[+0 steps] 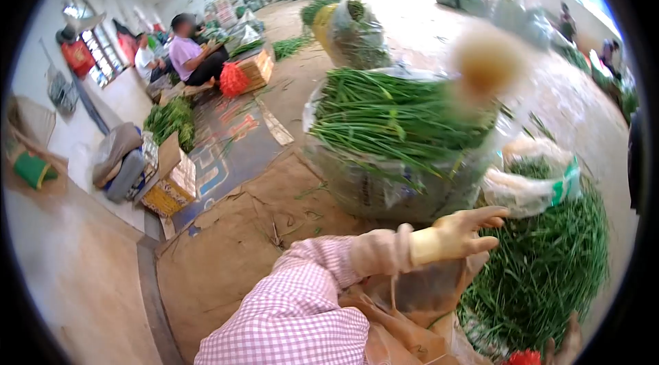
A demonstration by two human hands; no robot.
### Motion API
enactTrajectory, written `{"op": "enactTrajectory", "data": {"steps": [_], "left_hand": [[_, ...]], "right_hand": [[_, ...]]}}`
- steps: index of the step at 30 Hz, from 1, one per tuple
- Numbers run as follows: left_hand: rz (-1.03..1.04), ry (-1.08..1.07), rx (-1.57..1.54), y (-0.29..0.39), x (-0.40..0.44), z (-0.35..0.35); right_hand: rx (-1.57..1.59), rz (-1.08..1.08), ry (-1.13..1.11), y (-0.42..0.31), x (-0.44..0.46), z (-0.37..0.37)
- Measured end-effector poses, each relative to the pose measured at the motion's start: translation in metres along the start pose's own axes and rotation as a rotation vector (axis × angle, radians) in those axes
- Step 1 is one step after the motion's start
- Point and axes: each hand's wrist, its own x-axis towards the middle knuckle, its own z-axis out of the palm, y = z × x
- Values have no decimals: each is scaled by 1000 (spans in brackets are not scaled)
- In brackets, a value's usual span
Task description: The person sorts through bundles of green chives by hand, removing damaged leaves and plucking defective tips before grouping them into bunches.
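My left grip (458,236) is open and empty beside the loose greens (552,258), heaped toward the right edge of the floor (412,22). Can't tell about my right grip (567,346). I'd say a loose, spread hold avoids crushing them.

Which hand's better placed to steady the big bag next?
Left, likely. The left hand looks nearer the bag, fingers spread and seemingly empty. The right hand is farther off, low beside the loose greens; its grip is unclear.
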Motion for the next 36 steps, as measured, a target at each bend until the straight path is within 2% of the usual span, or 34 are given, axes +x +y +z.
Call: {"op": "enactTrajectory", "data": {"steps": [2, 3, 4, 5, 7, 8, 9, 11, 15, 17, 19, 20, 22, 24, 25, 27, 28, 30, 31, 33, 36], "left_hand": [[67, 223, -30, 4, -39, -46], [53, 359, -70, -2, -56, -69], [25, 512, -123, -2, -77, -88], [143, 672, -148, -21, -99, -109], [47, 1055, 144, -25, -145, -144], [52, 1239, 71, -27, -166, -152], [69, 1336, -39, -41, -190, -168], [-100, 1558, -152, -70, -231, -197], [-268, 1586, -168, -92, -245, -233], [-196, 1460, 65, -99, -235, -244], [-111, 1413, 438, -122, -223, -258], [-212, 1366, 348, -126, -215, -261], [-304, 1351, 78, -137, -195, -269], [-338, 1260, -68, -148, -185, -284], [-333, 1260, -63, -143, -181, -285], [-377, 1269, -345, -128, -173, -280], [-380, 1269, -344, -126, -171, -280], [-356, 1262, -438, -126, -171, -280], [-361, 1266, -438, -126, -171, -280], [-295, 1225, -743, -126, -172, -281], [-223, 1140, -877, -116, -181, -277]], "right_hand": [[39, -210, 23, -44, 73, 3], [151, -363, 111, -72, 112, 11], [202, -69, -236, -142, 128, -40], [233, -268, -123, -152, 157, -24], [337, -573, 107, -192, 211, 0], [368, -664, 158, -218, 234, 8], [422, -745, 243, -245, 255, 15], [376, -868, 344, -289, 291, 31], [224, -989, 391, -345, 343, 59], [147, -997, 365, -360, 360, 70], [118, -921, 242, -374, 373, 77], [123, -941, 253, -378, 380, 85], [147, -861, 34, -372, 393, 99], [197, -861, 32, -370, 394, 98], [122, -854, 46, -369, 391, 93], [-76, -854, 139, -368, 384, 87], [-74, -853, 138, -366, 379, 82], [-20, -811, -50, -362, 371, 77], [20, -821, -19, -355, 375, 86], [160, -848, 51, -344, 388, 95], [338, -812, 48, -335, 398, 99]]}}
